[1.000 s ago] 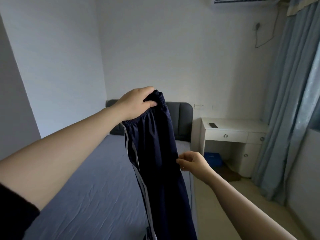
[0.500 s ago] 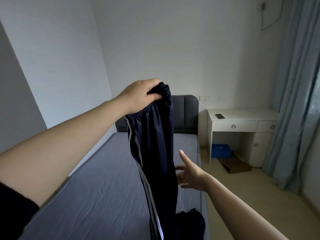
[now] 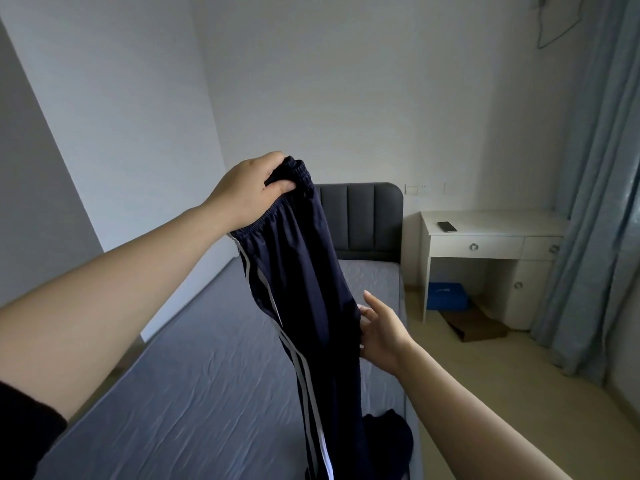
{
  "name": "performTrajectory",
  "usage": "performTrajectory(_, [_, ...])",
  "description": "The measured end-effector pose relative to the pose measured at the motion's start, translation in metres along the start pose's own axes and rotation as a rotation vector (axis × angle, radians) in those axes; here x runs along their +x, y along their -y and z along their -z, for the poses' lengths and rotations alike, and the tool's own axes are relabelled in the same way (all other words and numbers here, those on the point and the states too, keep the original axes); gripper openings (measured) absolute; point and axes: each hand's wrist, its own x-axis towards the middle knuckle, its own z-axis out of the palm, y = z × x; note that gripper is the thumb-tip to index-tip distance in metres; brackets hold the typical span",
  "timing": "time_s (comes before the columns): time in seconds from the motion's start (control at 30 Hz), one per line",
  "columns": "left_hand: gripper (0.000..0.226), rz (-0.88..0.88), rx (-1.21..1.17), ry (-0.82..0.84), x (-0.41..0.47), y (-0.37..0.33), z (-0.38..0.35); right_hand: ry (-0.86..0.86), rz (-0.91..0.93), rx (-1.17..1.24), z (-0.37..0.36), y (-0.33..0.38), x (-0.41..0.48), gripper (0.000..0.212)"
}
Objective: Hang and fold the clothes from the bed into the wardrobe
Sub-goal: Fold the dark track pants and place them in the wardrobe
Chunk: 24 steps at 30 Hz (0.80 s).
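Note:
A pair of navy track trousers (image 3: 308, 289) with two white side stripes hangs straight down over the bed (image 3: 194, 382). My left hand (image 3: 254, 190) grips the bunched elastic waistband and holds it up at arm's length. My right hand (image 3: 379, 329) is lower, fingers straight, touching the right edge of the hanging leg at about thigh height. The trouser legs run out of the bottom of the view. A dark garment (image 3: 389, 438) lies crumpled at the bed's near right edge. No wardrobe is in view.
The bed has a grey sheet and a dark padded headboard (image 3: 360, 216). A white desk (image 3: 485, 237) with a phone (image 3: 446, 226) on top stands right of it, with a blue box (image 3: 446, 296) and brown cardboard (image 3: 474, 323) on the floor beneath. Blue curtains (image 3: 595, 202) hang at the right.
My right hand let go of its pinch on the trouser leg a second ago, opened, and now lies flat against the fabric's edge. My head tipped down, showing more of the bed and the dark garment.

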Motion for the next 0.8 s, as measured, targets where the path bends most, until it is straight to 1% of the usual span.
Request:
performTrajectory(0.07, [0.02,0.036,0.012,0.032,-0.006,0.01,-0.001,-0.089,0.026,-0.067,0.01,0.007,0.0,0.042])
performTrajectory(0.13, [0.021,0.085,0.033,0.075,-0.014,0.021,-0.004,-0.197,0.07,-0.172,0.023,0.014,0.0,0.036])
performTrajectory(0.2, [0.024,0.123,0.034,0.116,-0.023,0.031,-0.007,-0.277,0.137,-0.213,0.037,0.019,-0.002,0.031])
performTrajectory(0.3, [0.025,0.151,0.044,0.194,-0.032,0.042,-0.011,-0.312,0.212,-0.248,0.055,0.033,-0.005,0.026])
performTrajectory(0.37, [0.029,0.159,0.141,0.229,-0.036,0.048,-0.013,-0.309,0.273,-0.342,0.066,0.046,-0.008,0.024])
performTrajectory(0.43, [0.036,0.165,0.169,0.214,-0.039,0.05,-0.015,-0.35,0.379,-0.578,0.074,0.058,-0.012,0.018])
performTrajectory(0.5, [0.045,0.191,0.091,0.176,-0.041,0.05,-0.017,-0.461,0.517,-0.868,0.077,0.067,-0.015,0.01])
performTrajectory(0.53, [0.054,0.214,0.032,0.156,-0.042,0.048,-0.018,-0.504,0.562,-0.956,0.078,0.07,-0.016,0.008])
performTrajectory(0.6, [0.069,0.251,-0.063,0.131,-0.041,0.042,-0.019,-0.512,0.566,-0.999,0.081,0.074,-0.018,0.005])
performTrajectory(0.63, [0.07,0.253,-0.093,0.127,-0.039,0.039,-0.02,-0.494,0.534,-0.986,0.084,0.077,-0.021,0.005])
performTrajectory(0.7, [0.063,0.248,-0.136,0.131,-0.033,0.033,-0.021,-0.444,0.455,-0.981,0.092,0.081,-0.028,0.007])
performTrajectory(0.8, [0.054,0.229,-0.164,0.125,-0.025,0.026,-0.022,-0.42,0.425,-0.946,0.099,0.077,-0.037,0.012])
